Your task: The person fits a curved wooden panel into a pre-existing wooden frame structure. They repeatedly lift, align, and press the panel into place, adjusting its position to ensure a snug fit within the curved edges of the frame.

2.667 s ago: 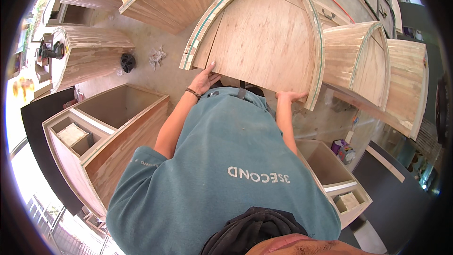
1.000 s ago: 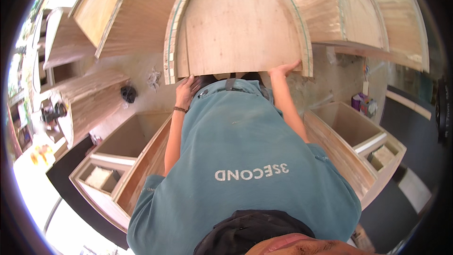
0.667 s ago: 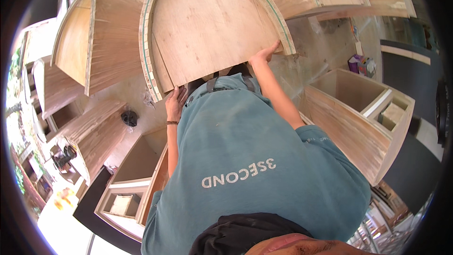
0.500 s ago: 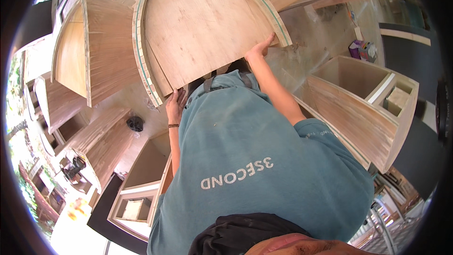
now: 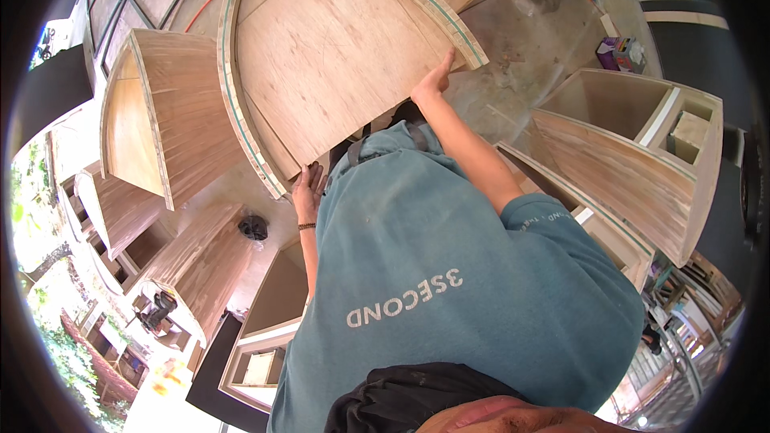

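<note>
In front of my waist is a large curved wooden cabinet piece (image 5: pixel 337 56), with a pale plywood face and an arched rim carrying a thin green line. My left hand (image 5: pixel 309 184) is at its near left corner, fingers against the straight near edge; a dark bracelet circles that wrist. At the near right end, my right hand (image 5: pixel 435 78) grips the edge with the thumb lying up along the plywood. Parts of the fingers of both hands are hidden by the piece.
Another curved wooden cabinet (image 5: pixel 188 104) stands at the left. To the right is an open-topped cabinet (image 5: pixel 618 160) with compartments. A black bag (image 5: pixel 253 228) lies on the floor at left; a purple box (image 5: pixel 612 54) sits at far right. An orange cable (image 5: pixel 207 6) runs behind.
My view has turned a little, so the cabinets at the left sit lower and those at the right higher. Both hands keep their hold, and the curved piece has shifted slightly left in view.
</note>
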Motion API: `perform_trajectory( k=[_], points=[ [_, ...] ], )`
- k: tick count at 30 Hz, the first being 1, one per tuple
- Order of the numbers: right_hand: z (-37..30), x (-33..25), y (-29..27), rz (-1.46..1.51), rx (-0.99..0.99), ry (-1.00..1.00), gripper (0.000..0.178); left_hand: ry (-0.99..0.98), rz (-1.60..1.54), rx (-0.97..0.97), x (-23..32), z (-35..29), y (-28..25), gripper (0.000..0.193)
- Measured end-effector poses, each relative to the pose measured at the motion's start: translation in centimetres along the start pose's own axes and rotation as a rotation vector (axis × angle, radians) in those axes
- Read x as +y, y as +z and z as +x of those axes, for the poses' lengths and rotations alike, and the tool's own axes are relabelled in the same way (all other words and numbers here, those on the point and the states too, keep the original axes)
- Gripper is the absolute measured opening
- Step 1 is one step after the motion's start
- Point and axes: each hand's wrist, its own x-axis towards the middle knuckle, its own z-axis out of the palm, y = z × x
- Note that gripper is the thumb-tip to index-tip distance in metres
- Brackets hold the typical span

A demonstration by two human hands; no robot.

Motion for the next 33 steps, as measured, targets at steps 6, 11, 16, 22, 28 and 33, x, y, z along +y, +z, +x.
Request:
perform_trajectory(
  k=[6, 11, 16, 22, 28, 33],
  points=[
    [1.2, 0.5, -1.5, -0.109, -0.205, 0.015, 0.097, -0.073, -0.250, -0.154, 0.0, 0.8, 0.3, 0.057],
    [2.4, 0.9, -2.0, -0.107, -0.262, 0.110, 0.100, -0.136, -0.635, 0.011, 0.8, 2.2, 3.1, 0.064],
    [2.3, 0.4, -2.0, -0.084, -0.290, 0.155, 0.098, 0.028, -0.777, 0.038, 2.5, 1.2, 7.7, 0.067],
    [1.9, 0.1, -2.3, -0.099, -0.362, 0.154, 0.093, 0.115, -0.828, 0.054, 0.4, 4.2, 6.7, 0.070],
    [5.1, 1.5, -4.1, -0.097, -0.467, 0.242, 0.071, 0.268, -0.696, 0.086, -2.5, 7.2, 5.1, 0.081],
    [4.1, 0.3, -4.1, -0.122, -0.432, 0.307, 0.057, 0.223, -0.789, 0.143, -1.8, 6.7, 6.7, 0.086]
  ],
)
